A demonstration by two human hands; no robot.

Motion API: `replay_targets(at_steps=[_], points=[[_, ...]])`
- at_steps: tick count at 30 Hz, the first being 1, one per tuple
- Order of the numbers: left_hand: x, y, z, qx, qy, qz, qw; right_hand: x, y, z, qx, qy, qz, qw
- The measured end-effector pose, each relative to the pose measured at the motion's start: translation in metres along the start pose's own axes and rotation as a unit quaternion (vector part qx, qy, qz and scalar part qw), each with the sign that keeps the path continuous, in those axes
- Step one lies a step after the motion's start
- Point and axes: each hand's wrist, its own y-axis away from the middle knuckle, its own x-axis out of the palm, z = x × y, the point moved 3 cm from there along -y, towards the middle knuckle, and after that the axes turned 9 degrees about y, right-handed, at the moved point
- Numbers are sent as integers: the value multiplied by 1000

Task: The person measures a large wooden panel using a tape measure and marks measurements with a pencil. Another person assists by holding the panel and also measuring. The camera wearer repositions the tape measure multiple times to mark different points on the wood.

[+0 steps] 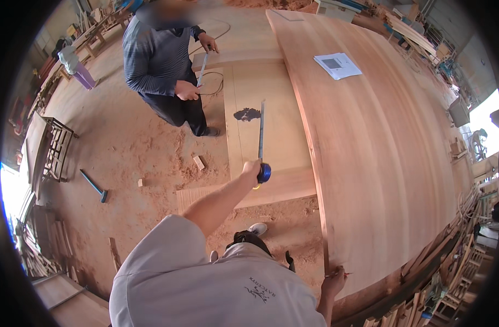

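In the left hand (251, 168) is gripped a blue, rounded tape measure (265, 173), its casing partly hidden, its narrow grey blade (261, 131) extended over a pale wooden panel (285, 131). At the edge of a broad reddish wooden slab (374, 174), a thin item (346, 273), too small to identify, is pinched by the right hand (333, 281).

At the center, the left grip (251, 168) hides part of the tape measure (264, 173) from me. Toward 5 o'clock, I cannot make out the thin thing (346, 274) by the right grip (333, 282); it's too small. At 11, blur covers the co-worker's head (167, 13). Between 1 and 2, print on the papers (345, 66) is too tiny for me. The pale shirt (206, 289) runs off at 6.
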Motion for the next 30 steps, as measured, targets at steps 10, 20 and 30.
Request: replay_targets(at_steps=[10,20,30], points=[[-37,114,88,6,-56,259,964,-2,-1,3,-5,-3,3,1000],[31,269,86,-141,-198,570,785,-69,-16,127,-65,-510,93,853],[53,311,100,-355,-154,650,654,-103,-3,132,-56,-635,181,749]])
